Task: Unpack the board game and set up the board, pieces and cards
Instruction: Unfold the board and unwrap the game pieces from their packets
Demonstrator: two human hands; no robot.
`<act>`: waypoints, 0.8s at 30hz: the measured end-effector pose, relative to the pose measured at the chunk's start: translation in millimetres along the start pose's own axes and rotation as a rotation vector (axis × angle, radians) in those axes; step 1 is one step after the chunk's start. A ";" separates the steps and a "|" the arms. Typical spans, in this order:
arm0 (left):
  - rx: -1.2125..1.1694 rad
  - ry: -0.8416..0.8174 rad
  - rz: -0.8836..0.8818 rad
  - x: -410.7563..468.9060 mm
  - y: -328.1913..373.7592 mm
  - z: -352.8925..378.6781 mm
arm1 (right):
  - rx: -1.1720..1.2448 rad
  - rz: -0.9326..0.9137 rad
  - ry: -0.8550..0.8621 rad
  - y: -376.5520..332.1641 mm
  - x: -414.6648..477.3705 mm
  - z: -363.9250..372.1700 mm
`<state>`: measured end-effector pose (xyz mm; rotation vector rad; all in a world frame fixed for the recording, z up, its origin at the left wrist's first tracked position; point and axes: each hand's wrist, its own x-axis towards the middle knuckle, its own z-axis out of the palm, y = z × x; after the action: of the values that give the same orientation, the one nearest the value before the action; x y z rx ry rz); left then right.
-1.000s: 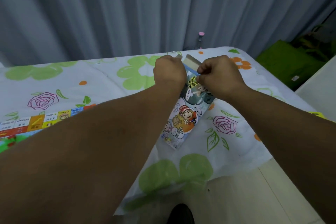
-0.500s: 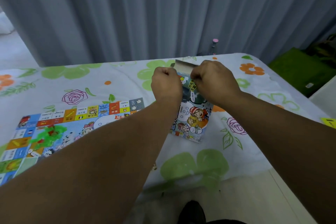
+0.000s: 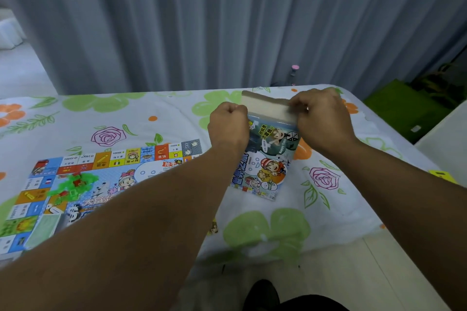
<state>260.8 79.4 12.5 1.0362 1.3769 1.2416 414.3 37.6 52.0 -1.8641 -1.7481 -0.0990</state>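
Gripping with both hands, I hold the game box (image 3: 267, 159) at its far end: my left hand (image 3: 228, 125) is curled tight on the left corner, and my right hand (image 3: 321, 118) pinches the raised cardboard flap (image 3: 265, 106). The box lies flat on the flowered tablecloth (image 3: 151, 113), right of centre. Just left of it the board (image 3: 101, 177) is spread open, with green plastic pieces (image 3: 73, 183) resting on it. A grey curtain (image 3: 227, 20) hangs behind.
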 end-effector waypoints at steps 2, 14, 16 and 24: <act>-0.006 -0.007 -0.004 -2.9 -0.2 -1.5 | 0.053 0.057 0.008 8.3 -1.7 0.6; -0.004 -0.071 -0.007 -0.3 0.8 3.2 | 0.358 0.284 -0.139 14.3 -2.2 5.8; -0.027 -0.086 -0.020 1.3 -0.5 3.5 | 0.302 0.209 -0.144 11.8 -2.9 4.2; -0.119 -0.098 -0.094 3.1 -0.8 1.2 | 0.348 0.216 -0.139 15.5 -6.5 5.7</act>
<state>261.5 82.5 11.4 0.9272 1.2477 1.1734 426.1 34.8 39.0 -1.8162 -1.5225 0.4010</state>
